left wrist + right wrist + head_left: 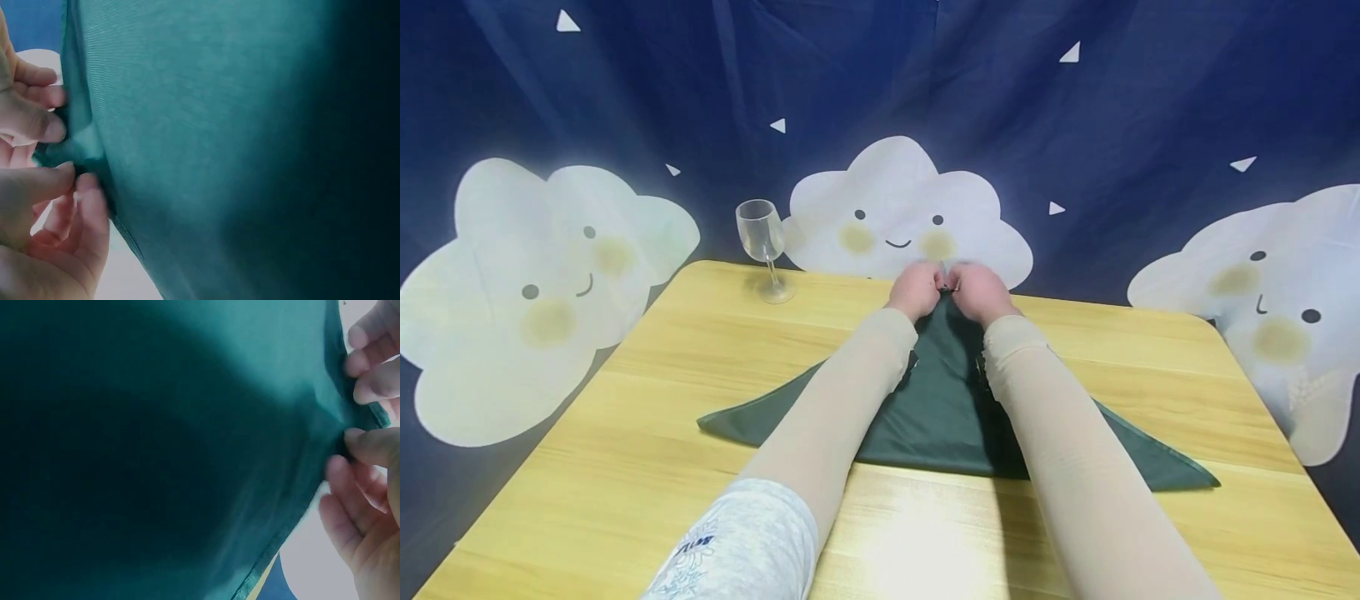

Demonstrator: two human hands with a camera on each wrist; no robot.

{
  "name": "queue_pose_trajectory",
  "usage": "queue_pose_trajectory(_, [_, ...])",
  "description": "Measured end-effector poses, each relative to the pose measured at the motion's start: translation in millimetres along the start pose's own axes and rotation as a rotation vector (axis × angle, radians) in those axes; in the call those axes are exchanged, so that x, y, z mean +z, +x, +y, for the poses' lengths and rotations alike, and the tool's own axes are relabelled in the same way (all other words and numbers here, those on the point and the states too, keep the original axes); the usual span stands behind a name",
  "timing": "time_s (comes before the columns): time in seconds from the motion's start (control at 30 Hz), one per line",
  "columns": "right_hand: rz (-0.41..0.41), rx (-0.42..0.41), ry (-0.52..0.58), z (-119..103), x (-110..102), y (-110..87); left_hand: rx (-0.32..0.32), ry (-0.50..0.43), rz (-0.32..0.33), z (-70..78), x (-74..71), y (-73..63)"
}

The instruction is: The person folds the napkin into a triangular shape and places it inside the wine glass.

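A dark green cloth [936, 417] lies on the table in a broad triangle, its side corners spread left and right and its far corner raised between my hands. My left hand [916, 290] pinches the edge near that far corner. Close beside it, my right hand [979, 292] pinches the same corner from the other side. In the left wrist view the green cloth [200, 125] fills most of the picture, with thumbs and fingertips gripping its edge. The right wrist view shows the cloth [156, 437] bunched slightly where the fingers hold it.
An upright, clear wine glass [762, 233] stands at the far left of the wooden table [587, 475]. Behind the table's back edge hangs a dark blue curtain [985, 92] printed with white clouds and small triangles.
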State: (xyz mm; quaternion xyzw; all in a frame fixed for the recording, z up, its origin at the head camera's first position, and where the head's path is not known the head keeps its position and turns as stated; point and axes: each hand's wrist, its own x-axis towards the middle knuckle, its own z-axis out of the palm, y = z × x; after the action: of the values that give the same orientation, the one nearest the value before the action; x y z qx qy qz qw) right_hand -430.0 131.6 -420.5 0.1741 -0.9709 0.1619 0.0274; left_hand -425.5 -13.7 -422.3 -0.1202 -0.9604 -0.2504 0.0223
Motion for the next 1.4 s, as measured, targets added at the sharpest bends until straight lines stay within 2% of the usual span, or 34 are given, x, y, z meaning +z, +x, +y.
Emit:
queue_pose_trajectory(0.13, [-0.047,-0.039,-0.061,-1,-2,-1.4,0.038,0.079,-0.032,1.6,0.3,-1.3])
queue_pose_trajectory(0.3, [-0.061,-0.098,-0.119,-4,-3,-1.1,0.049,0.197,-0.063,5.7,-0.2,-5.0])
queue_pose_trajectory(0.5, [-0.126,-0.098,-0.16,-5,0,-3.1,0.098,0.34,-0.122,9.9,1.2,-10.1])
queue_pose_trajectory(0.57, [-0.141,-0.087,-0.17,-5,2,-3.4,0.092,0.346,-0.132,10.1,3.0,-10.2])
queue_pose_trajectory(0.8, [-0.168,-0.02,-0.165,-10,6,0.1,0.002,0.324,-0.132,12.0,5.7,-6.8])
queue_pose_trajectory(1.0, [-0.166,-0.007,-0.189,-12,2,3.2,-0.023,0.334,-0.127,16.5,-0.2,-7.8])
queue_pose_trajectory(1.1, [-0.166,-0.031,-0.192,-10,2,2.9,0.002,0.378,-0.134,16.0,-0.8,-9.1])
queue_pose_trajectory(1.23, [-0.17,-0.054,-0.183,-10,-2,0.5,0.094,0.465,-0.119,15.0,-0.2,-8.7])
queue_pose_trajectory(1.4, [-0.184,-0.084,-0.19,-11,-6,-3.3,0.214,0.552,-0.141,12.1,4.1,-5.7])
